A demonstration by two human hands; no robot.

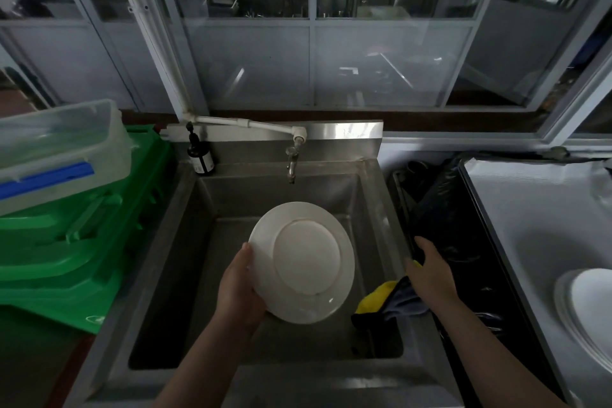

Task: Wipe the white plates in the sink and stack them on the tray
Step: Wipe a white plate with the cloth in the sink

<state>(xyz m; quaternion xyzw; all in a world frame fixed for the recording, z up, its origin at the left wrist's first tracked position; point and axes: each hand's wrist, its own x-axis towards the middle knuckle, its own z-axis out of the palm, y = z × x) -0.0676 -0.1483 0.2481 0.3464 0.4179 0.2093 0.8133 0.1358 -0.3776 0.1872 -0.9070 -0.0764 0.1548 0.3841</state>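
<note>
1. A steel sink [371, 195] fills the middle of the view, its tap [291, 164] hanging over the back of the basin and a dark bottle [200, 156] standing at the back left corner.
2. To the left, a clear plastic container with a blue strip [56, 156] sits on top of green plastic crates [82, 242], just beside the sink's edge.
3. To the right, a dark gap holding black items separates the sink from a light bench [530, 209], where a stack of white plates [589, 308] lies at the frame's edge; whether a tray is under it cannot be told.
4. Glass panels in metal frames [311, 43] rise behind the sink.
5. The left hand [240, 288] holds a white plate [303, 262] above the basin, tilted with its underside facing the camera; the thumb lies on the plate's left rim and the fingers are hidden behind it, so this grip is pinching the plate's edge.
6. The right hand [430, 272] rests at the sink's right rim with fingers spread and fairly straight, lying on a yellow and grey cloth [387, 301] that drapes over the rim into the basin.
</note>
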